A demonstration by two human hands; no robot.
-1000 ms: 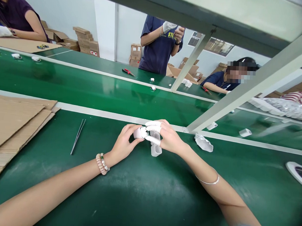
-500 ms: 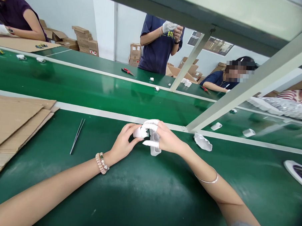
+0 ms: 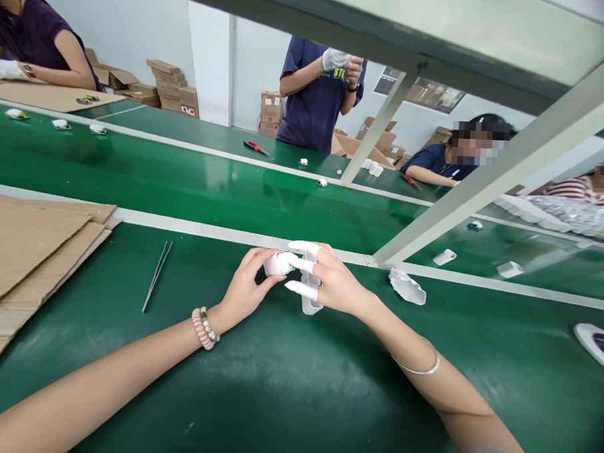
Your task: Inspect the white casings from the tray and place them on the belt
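My left hand [image 3: 249,281] grips a small white plastic housing [image 3: 274,264] between thumb and fingers, just above the green bench. At the housing's right-hand opening sits a white part with a sliver of green circuit board [image 3: 293,267]. My right hand [image 3: 332,281], white covers on its fingertips, has its fingers stretched out and apart. One covered fingertip presses on that part, while the thumb stays below it. Behind the right fingers, more white housings [image 3: 312,306] stand on the bench, partly hidden. Metal tweezers [image 3: 156,277] lie to the left of my hands.
Flattened cardboard [image 3: 35,255] covers the bench's left side. A crumpled white piece [image 3: 407,286] lies near the slanted metal post [image 3: 464,173]. Beyond the rail, a green conveyor [image 3: 208,182] carries small white parts [image 3: 322,183]. Several co-workers sit or stand across it.
My right fingers have spread apart, and one now reaches onto the part in the housing. My left hand keeps its hold. White parts on the conveyor have shifted right.
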